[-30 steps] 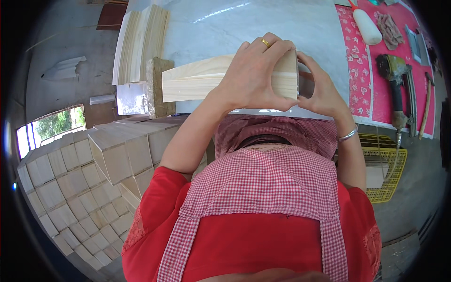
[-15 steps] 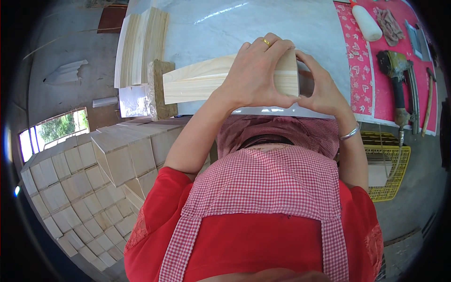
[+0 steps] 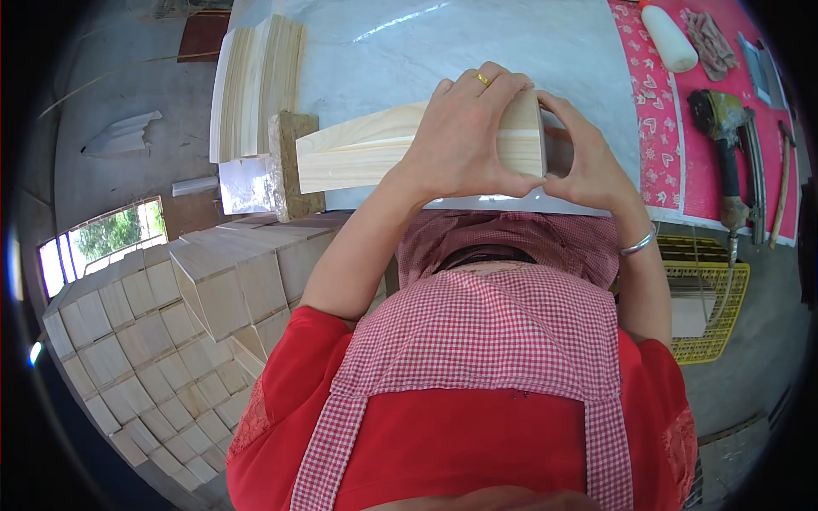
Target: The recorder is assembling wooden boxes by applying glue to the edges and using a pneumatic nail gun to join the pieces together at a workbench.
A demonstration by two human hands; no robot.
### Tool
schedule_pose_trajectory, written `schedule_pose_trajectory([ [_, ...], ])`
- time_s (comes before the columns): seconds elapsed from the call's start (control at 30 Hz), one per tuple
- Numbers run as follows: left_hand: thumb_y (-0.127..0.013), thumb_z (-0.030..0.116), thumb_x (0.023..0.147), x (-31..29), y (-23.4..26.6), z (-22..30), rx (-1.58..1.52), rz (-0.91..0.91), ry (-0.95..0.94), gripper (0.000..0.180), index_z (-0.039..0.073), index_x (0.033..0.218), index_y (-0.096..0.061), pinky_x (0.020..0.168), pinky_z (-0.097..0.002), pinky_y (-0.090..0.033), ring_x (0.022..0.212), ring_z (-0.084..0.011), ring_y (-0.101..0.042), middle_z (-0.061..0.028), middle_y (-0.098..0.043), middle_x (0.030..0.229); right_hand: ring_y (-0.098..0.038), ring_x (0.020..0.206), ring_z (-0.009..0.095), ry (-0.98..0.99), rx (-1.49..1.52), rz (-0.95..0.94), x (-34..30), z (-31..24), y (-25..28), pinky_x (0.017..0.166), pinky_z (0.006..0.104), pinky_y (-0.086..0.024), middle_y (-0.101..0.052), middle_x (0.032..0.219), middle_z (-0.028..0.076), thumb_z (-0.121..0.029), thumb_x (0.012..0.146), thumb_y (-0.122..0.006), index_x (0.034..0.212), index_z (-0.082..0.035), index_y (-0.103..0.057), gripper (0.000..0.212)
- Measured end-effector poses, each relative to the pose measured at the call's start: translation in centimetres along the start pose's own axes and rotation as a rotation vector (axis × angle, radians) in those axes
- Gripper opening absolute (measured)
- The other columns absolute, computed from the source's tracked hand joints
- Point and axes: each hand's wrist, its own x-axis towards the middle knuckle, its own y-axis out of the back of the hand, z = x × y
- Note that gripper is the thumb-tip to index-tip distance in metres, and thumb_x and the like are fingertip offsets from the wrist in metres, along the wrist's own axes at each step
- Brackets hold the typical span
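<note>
A long pale wooden box lies on its side on the table, its left end against an upright wooden block. My left hand, with a ring on one finger, grips it near the right end, thumb on the near side and fingers over the far side. Around that right end curves my right hand, its fingertips at the far corner and thumb at the near corner. A thin end panel shows edge-on between the hands. Its outer face is partly hidden by my right hand.
Thin wooden boards stand stacked at the left. A nail gun, hammer, white bottle and rag lie on pink cloth at the right. Wooden boxes are piled lower left; a yellow crate stands lower right.
Both hands keep the same grip on the wooden box. The whole view has shifted very slightly; nothing else visibly differs.
</note>
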Motion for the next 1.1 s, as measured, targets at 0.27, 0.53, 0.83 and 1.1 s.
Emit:
schedule_pose_trajectory([
  [0.27, -0.085, 0.035, 0.051, -0.1, -0.2, -0.2, 0.01, 0.014, 0.001, 0.086, 0.004, 0.125, -0.054, 0.088, -0.0415, -0.042, 0.102, -0.0319, -0.057, -0.0119, -0.057, 0.116, -0.047, 0.133, 0.035, 0.142, -0.198, 0.268, -3.0, -3.7, -1.9, 0.11, 0.0415, -0.041, -0.045, 0.146, 0.019, -0.002, 0.072, -0.069, 0.146, -0.002, -0.041, 0.08],
  [0.53, -0.085, 0.036, 0.051, 0.2, -0.4, -0.3, 0.001, 0.03, -0.02, 0.084, 0.003, 0.122, -0.056, 0.086, -0.0417, -0.043, 0.101, -0.0312, -0.058, -0.0121, -0.058, 0.113, -0.047, 0.134, 0.033, 0.137, -0.087, 0.295, -6.6, -4.0, -4.6, 0.109, 0.04, -0.041, -0.043, 0.148, 0.019, -0.002, 0.076, -0.071, 0.14, 0.004, -0.049, 0.068],
  [0.83, -0.085, 0.041, 0.048, 0.3, -0.7, -0.4, 0.009, 0.047, -0.018, 0.086, 0.005, 0.121, -0.056, 0.083, -0.0406, -0.042, 0.1, -0.0293, -0.058, -0.0104, -0.058, 0.11, -0.046, 0.134, 0.034, 0.194, 0.04, 0.344, -6.4, -3.5, -5.4, 0.109, 0.0408, -0.04, -0.043, 0.147, 0.02, -0.002, 0.076, -0.071, 0.143, 0.002, -0.046, 0.071],
  [1.1, -0.085, 0.042, 0.048, 0.2, -0.7, -0.6, -0.005, 0.053, -0.032, 0.086, 0.005, 0.12, -0.057, 0.083, -0.0406, -0.041, 0.1, -0.0292, -0.058, -0.0102, -0.058, 0.11, -0.049, 0.131, 0.036, 0.156, -0.051, 0.33, -4.4, -4.1, -2.8, 0.109, 0.0417, -0.04, -0.047, 0.143, 0.021, -0.008, 0.075, -0.075, 0.143, 0.002, -0.045, 0.075],
])
